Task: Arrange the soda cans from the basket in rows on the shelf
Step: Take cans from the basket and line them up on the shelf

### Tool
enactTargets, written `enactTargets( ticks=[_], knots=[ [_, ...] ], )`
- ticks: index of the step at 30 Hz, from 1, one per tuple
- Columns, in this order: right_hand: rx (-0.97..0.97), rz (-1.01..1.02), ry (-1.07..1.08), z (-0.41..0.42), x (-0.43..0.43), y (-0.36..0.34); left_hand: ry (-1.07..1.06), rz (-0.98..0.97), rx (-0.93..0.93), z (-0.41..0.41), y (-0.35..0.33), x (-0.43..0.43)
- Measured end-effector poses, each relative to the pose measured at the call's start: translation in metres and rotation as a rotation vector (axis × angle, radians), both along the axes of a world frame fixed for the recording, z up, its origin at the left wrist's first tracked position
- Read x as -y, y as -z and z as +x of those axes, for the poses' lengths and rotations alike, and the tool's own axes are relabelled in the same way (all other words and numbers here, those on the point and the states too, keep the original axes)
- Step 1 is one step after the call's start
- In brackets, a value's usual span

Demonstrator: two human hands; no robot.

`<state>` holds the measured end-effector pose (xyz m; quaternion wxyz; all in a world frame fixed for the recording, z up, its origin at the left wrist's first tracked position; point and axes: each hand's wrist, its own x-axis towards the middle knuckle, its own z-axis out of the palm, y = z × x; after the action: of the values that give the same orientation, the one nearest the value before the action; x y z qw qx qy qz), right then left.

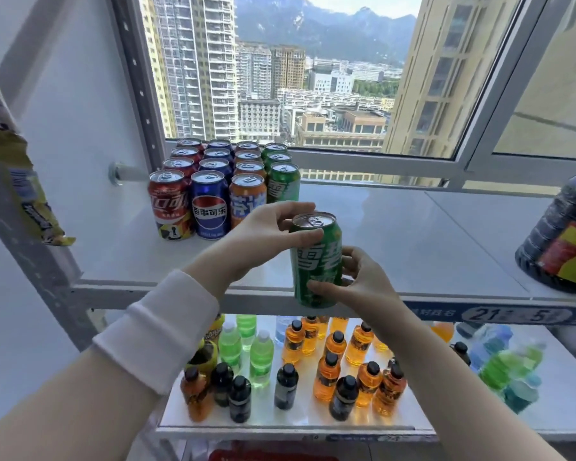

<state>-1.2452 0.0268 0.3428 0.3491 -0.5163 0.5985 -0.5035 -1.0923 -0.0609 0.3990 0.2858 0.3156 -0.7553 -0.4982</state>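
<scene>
A green soda can point(316, 261) is held upright just above the front edge of the white shelf point(413, 241). My left hand point(270, 234) grips it near the top rim, and my right hand point(359, 281) holds its lower side. At the shelf's back left stand rows of cans: a red row point(170, 207), a blue row point(211, 207), an orange row point(246, 197) and a green row point(283, 183). The green row is shorter at the front than the others. The basket is out of view.
A large dark bottle point(562, 234) stands at the shelf's right edge. The lower shelf point(546, 410) carries several orange, green and dark small bottles point(326, 377). A yellow snack bag point(17, 168) hangs at the left by the metal upright. A window lies behind the shelf.
</scene>
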Motion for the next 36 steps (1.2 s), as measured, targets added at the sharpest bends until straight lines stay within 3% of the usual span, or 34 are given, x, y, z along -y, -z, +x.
enactTargets(
  ticks=[18, 36],
  knots=[
    [-0.016, -0.084, 0.009, -0.013, 0.122, 0.019, 0.017, -0.542, 0.620, -0.019, -0.036, 0.097],
    [-0.083, -0.133, 0.191, 0.004, 0.165, 0.029, -0.074, -0.716, 0.618, -0.025, -0.034, 0.122]
  ],
)
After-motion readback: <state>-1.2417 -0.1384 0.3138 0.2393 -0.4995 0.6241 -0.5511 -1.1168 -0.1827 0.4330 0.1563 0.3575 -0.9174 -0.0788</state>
